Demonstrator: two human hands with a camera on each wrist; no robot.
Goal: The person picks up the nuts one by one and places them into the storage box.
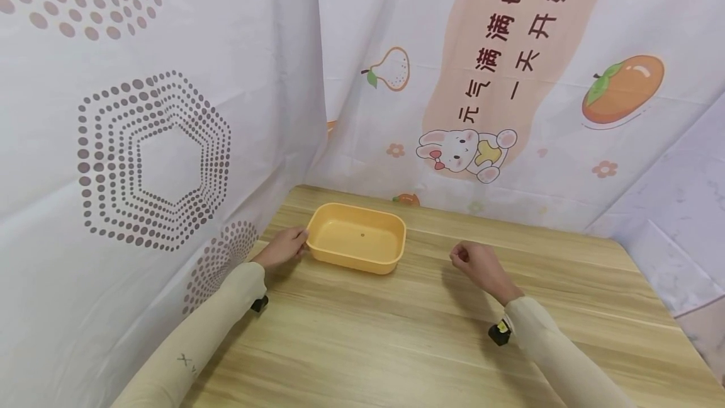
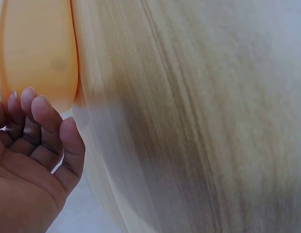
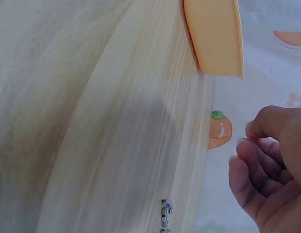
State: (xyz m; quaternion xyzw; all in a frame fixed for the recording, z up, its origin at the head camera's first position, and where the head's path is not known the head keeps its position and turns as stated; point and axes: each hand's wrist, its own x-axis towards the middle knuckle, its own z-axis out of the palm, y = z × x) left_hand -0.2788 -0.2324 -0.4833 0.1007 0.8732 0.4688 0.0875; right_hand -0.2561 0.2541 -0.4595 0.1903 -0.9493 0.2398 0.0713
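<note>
A yellow rectangular plastic basin stands on the wooden table. My left hand is at its left end and pinches the rim with bent fingers. Up close in the left wrist view, the fingertips overlap the basin's end wall. Right of the basin and apart from it is my right hand, its fingers loosely curled with nothing between them. Near that hand, a short row of small shiny metal pieces shows in the right wrist view; the hand hides it in the head view.
The wooden table ends at the back against a white curtain printed with fruit, flowers and a rabbit. Another curtain with dotted patterns hangs along the left side. A pale cloth borders the right.
</note>
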